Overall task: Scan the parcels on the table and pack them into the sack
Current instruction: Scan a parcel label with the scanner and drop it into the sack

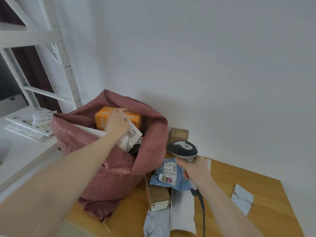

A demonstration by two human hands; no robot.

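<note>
a: pink sack (109, 161), far left — left hand (118, 122) inside it, pinching a white parcel (132, 132).
b: push it low beside the orange box (118, 117); right hand (195, 170) grips the scanner (183, 148) — blue parcel (168, 177) is next.

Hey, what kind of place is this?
Probably a small parcel sorting or dispatch room: a handheld barcode scanner, a pink woven sack stuffed with packages, and labelled mailer bags on a wooden table.
</note>
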